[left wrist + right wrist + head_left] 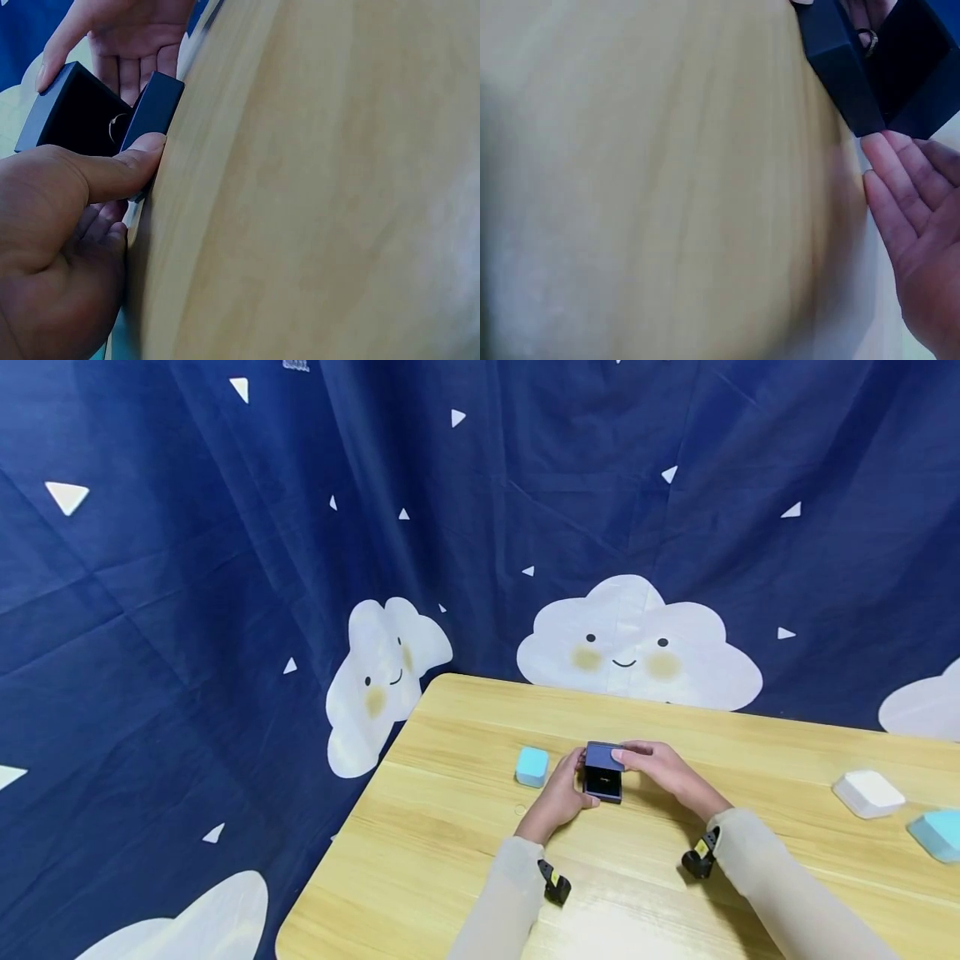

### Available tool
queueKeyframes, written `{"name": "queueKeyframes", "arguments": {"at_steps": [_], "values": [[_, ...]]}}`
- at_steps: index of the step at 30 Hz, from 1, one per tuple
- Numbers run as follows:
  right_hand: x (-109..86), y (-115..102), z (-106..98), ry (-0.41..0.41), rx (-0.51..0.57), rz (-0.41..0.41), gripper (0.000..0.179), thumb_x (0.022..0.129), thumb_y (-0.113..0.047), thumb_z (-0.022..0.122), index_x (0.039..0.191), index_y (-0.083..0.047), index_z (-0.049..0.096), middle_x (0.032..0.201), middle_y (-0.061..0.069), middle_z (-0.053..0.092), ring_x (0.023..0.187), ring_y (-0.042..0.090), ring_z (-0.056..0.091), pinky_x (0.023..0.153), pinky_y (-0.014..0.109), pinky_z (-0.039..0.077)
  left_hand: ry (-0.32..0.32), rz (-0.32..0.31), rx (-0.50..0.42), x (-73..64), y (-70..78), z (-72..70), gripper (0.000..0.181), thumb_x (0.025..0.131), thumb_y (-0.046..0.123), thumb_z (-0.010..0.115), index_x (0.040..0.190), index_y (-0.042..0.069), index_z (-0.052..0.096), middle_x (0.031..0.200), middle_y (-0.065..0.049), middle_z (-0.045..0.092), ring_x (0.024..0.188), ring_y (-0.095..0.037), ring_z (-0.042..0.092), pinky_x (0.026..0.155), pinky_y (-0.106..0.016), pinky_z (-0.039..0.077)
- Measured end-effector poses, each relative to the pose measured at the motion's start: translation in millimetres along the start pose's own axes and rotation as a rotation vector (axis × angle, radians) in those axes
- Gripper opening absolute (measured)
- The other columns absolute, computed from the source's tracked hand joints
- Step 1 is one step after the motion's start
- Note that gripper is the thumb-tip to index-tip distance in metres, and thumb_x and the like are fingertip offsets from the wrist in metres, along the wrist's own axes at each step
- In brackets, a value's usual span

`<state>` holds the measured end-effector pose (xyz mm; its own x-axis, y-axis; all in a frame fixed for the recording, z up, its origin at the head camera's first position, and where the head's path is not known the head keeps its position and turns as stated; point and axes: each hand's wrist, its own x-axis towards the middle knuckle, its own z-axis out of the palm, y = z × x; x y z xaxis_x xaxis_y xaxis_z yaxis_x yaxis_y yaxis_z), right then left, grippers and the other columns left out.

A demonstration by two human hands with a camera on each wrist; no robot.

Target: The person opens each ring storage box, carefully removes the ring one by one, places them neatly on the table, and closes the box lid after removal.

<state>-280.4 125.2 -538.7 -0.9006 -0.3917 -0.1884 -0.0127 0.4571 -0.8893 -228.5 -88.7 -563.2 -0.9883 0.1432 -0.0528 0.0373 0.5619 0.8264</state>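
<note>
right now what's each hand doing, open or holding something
Left hand: closed, holding the ring box by its base.
Right hand: closed, holding the raised lid of the box.

Well back from the bare fingers (901, 184), the left sleeve (501, 897) and right sleeve (787, 881) are long, plain and off-white. Beside them, on the thumb side, the left camera (557, 889) and right camera (699, 860) are small and black, each with a yellow patch.
</note>
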Motion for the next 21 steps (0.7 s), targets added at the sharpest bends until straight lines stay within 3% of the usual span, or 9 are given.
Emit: {"name": "queueKeyframes", "arguments": {"at_steps": [5, 12, 21], "values": [[4.8, -3.8, -1.9, 0.002, 0.046, 0.024, 0.077, 0.101, -0.053, 0.052, 0.144, 0.012, 0.045, 0.124, 0.024, 0.067, 0.110, 0.031, 0.068, 0.112, 0.058, 0.038, 0.003, 0.018, 0.009, -0.2, 0.1, -0.1, 0.095, 0.081, 0.005, 0.083, 0.159, 0.013, 0.029, 0.149, -0.007, 0.049, 0.136, -0.022, 0.049, 0.118, -0.040, 0.035], [9.1, -3.8, -4.8, -0.010, 0.062, 0.063, 0.082, 0.101, -0.057, 0.049, 0.141, 0.014, 0.046, 0.118, 0.020, 0.070, 0.111, 0.028, 0.068, 0.104, 0.042, 0.050, -0.002, 0.002, 0.002, -0.3, -0.6, 1.8, 0.095, 0.081, 0.004, 0.082, 0.159, 0.014, 0.030, 0.150, -0.005, 0.048, 0.135, -0.019, 0.049, 0.117, -0.039, 0.036], [2.6, -3.3, 0.5, 0.054, 0.073, 0.016, 0.084, 0.102, -0.061, 0.044, 0.146, 0.011, 0.041, 0.121, 0.021, 0.068, 0.111, 0.029, 0.068, 0.106, 0.044, 0.049, 0.002, 0.026, 0.001, -0.4, -2.6, 0.5, 0.089, 0.082, 0.005, 0.082, 0.156, 0.020, 0.036, 0.146, -0.003, 0.049, 0.132, -0.017, 0.050, 0.114, -0.039, 0.039]]}}
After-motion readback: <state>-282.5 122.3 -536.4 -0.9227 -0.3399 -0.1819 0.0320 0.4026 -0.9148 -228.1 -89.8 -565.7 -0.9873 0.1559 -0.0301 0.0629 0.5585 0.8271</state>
